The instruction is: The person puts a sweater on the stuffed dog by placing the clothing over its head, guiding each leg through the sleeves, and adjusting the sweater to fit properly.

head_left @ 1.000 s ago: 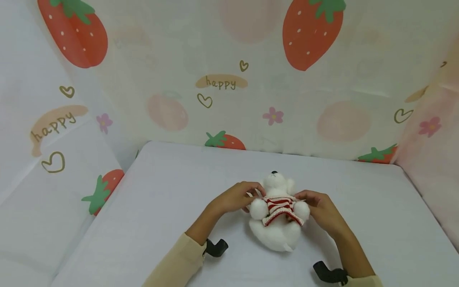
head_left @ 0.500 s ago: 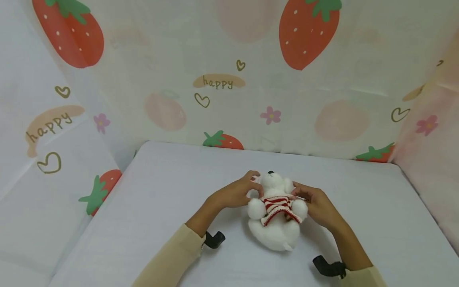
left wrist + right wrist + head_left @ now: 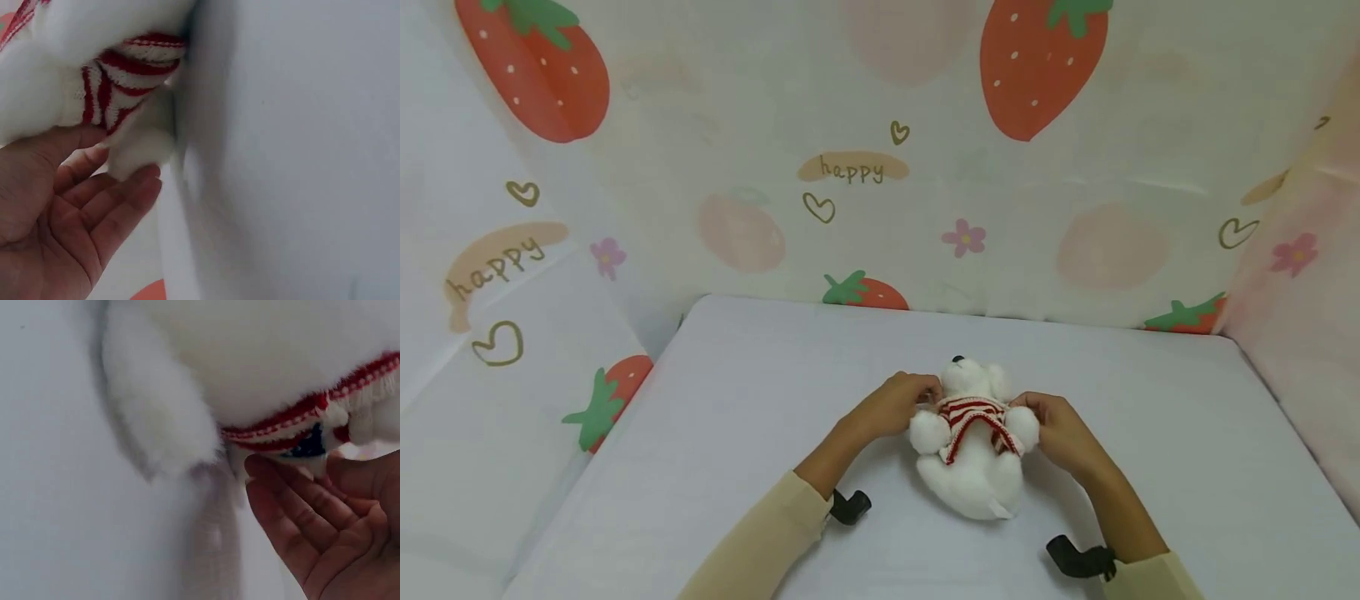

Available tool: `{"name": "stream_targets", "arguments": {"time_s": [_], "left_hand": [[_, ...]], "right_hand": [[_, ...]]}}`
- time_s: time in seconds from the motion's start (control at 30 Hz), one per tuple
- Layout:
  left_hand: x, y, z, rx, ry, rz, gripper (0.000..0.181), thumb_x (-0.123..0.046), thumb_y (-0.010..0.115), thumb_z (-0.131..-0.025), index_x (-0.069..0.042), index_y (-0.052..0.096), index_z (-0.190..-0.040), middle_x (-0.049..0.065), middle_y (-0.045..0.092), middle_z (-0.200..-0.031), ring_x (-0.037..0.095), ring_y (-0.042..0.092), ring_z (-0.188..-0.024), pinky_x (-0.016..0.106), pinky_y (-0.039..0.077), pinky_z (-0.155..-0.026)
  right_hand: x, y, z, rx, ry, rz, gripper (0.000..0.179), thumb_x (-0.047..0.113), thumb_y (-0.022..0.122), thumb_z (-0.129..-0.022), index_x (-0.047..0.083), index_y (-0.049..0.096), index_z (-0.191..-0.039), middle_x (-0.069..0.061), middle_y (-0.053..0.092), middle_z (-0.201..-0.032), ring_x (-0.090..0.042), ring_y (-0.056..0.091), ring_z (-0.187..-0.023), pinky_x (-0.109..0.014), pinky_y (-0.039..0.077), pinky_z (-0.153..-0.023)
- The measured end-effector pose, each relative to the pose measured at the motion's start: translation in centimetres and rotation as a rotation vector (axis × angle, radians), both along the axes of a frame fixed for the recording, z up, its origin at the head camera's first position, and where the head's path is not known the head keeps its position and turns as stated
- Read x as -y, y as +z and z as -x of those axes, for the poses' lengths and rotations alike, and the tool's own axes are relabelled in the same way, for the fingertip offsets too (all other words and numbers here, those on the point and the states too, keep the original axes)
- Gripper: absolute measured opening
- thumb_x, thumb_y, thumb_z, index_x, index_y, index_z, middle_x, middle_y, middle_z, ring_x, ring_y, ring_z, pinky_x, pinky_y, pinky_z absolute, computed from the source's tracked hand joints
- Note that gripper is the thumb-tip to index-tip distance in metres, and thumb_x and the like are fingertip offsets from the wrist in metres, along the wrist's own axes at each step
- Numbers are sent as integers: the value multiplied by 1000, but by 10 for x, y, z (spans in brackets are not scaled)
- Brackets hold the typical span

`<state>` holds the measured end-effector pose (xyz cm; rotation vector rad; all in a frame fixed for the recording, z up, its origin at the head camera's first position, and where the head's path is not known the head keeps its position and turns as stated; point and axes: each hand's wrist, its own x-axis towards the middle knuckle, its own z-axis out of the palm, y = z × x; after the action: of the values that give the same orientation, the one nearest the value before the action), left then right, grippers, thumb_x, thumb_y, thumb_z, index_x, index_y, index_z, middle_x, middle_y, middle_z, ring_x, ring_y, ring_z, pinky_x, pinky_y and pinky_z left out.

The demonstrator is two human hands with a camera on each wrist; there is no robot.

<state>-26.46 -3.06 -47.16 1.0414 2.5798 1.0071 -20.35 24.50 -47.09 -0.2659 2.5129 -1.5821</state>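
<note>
A white plush bear (image 3: 970,487) with a black nose lies on its back on the white table, head toward the far side. It wears a red-and-white striped knit sweater (image 3: 972,411), bunched up over its chest. My left hand (image 3: 895,404) is at the bear's shoulder; the left wrist view has its thumb on the striped knit (image 3: 134,69) beside a plush arm, fingers curled beneath. At the other side, my right hand (image 3: 1063,429) pinches the sweater; in the right wrist view a dark blue patch (image 3: 306,442) shows by its fingertips. In the head view, the fingertips are partly hidden behind the bear.
The white table (image 3: 760,375) reaches back to a curtain (image 3: 760,108) printed with strawberries, hearts and the word happy. Black wrist mounts (image 3: 850,507) stick out from both beige sleeves (image 3: 760,533) close over the table.
The sweater's front hem has ridden up, baring more of the belly. My left hand, its fingers spread by the head half a second ago, has closed in on the shoulder.
</note>
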Motion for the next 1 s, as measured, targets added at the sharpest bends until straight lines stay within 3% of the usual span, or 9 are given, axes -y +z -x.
{"name": "stream_targets", "arguments": {"time_s": [0.17, 0.27, 0.37, 0.53, 0.67, 0.83, 1.0], "left_hand": [[4, 1, 0, 73, -115, 37, 19, -3, 69, -95, -11, 71, -111, -1, 70, -115, 13, 63, -112, 27, 50, -95], [5, 2, 0, 99, -192, 24, 20, 1, 67, -94, -11, 72, -110, -2, 69, -113, 11, 62, -113, 25, 51, -93], [4, 0, 0, 78, -221, 29, 21, 5, 68, -91, -12, 73, -103, -4, 67, -108, 9, 62, -109, 23, 51, -92], [4, -1, 0, 27, -224, 56, 20, 5, 70, -87, -13, 73, -95, -6, 67, -105, 9, 61, -103, 25, 50, -91], [9, 10, -2, -50, -174, 115, 12, -9, 74, -89, -20, 75, -94, -12, 71, -102, 9, 62, -96, 33, 48, -96], [14, 25, -7, -104, -111, 198, 3, -22, 76, -91, -25, 75, -90, -13, 71, -99, 11, 63, -95, 32, 50, -84], [9, 20, -12, -162, -93, 292, 11, -12, 71, -92, -21, 76, -96, -7, 65, -113, 10, 61, -95, 26, 50, -80]], "right_hand": [[-10, 6, -1, 4, 121, 11, 18, 5, 62, -98, -1, 67, -114, -11, 72, -108, -15, 66, -98, -28, 53, -80], [-14, 11, -2, 16, 192, 0, 21, 12, 67, -98, 0, 68, -115, -11, 72, -110, -16, 68, -103, -28, 54, -84], [-15, 17, -3, 56, 245, -4, 25, 17, 73, -94, 1, 70, -114, -11, 73, -110, -20, 69, -103, -29, 55, -84], [-10, 21, -4, 21, 278, -27, 20, 16, 75, -92, 2, 71, -105, -10, 73, -103, -23, 70, -97, -31, 57, -79], [-5, 18, -5, -21, 239, -43, 9, 10, 74, -91, 4, 70, -96, -6, 73, -91, -16, 68, -83, -29, 55, -70], [0, 15, -5, -130, 185, -186, 11, 4, 77, -85, 12, 70, -81, 3, 67, -74, -12, 55, -68, -27, 47, -57], [3, 16, -2, -196, 166, -283, 17, 2, 76, -83, 13, 70, -72, 6, 62, -66, -13, 50, -63, -27, 43, -53]]}}
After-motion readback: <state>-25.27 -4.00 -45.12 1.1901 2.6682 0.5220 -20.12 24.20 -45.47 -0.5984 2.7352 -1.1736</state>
